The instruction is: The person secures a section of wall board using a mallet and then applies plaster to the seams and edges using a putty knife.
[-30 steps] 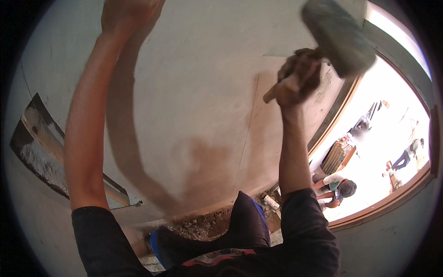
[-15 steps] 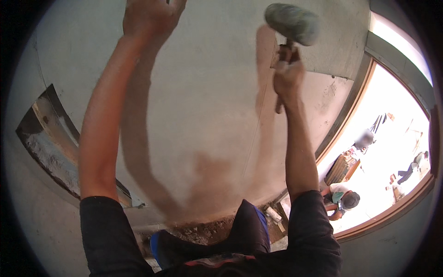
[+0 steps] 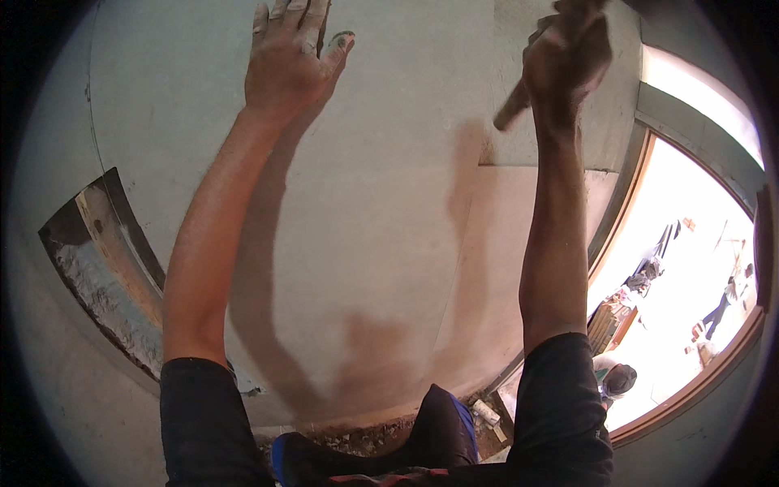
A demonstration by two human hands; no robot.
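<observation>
Before me stands a grey wall panel. Against its upper left part lies my left hand, flat with fingers spread, and pale dust on them. The fingertips run to the picture's top edge. My right hand is raised at the upper right, its fingers wrapped around the handle of a mallet. The handle's lower end sticks out below the fist, apart from the wall. Hardly anything of the mallet's head shows, since it passes beyond the top edge. Shadows of both arms fall on the panel.
At the left, a rectangular opening is cut in the wall. Rubble lies along the wall's foot, beside a white piece. Through a bright framed doorway on the right, a person crouches nearby and another is farther off.
My right hand has gone up and right, swinging the mallet's head out of the top of the picture. The view has tilted upward, so more of my left hand shows.
</observation>
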